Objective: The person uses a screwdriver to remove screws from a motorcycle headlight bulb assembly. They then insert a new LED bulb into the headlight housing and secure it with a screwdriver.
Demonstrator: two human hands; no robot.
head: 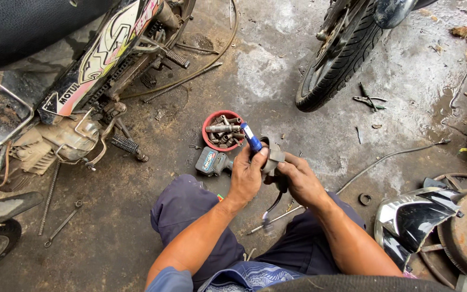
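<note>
Presently: left hand (246, 176) is pinching a light, rigid blue-handled screwdriver (252, 137) by its grip, while right hand (300, 179) fingers are curling around a small, stiff grey part (273, 160).

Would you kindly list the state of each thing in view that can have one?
left hand: closed around a blue-handled tool, its handle pointing up.
right hand: gripping a grey part beside the tool.
red bowl: upright on the floor, full of metal sockets.
power tool: lying on its side.
pliers: lying on the floor, jaws shut.
</note>
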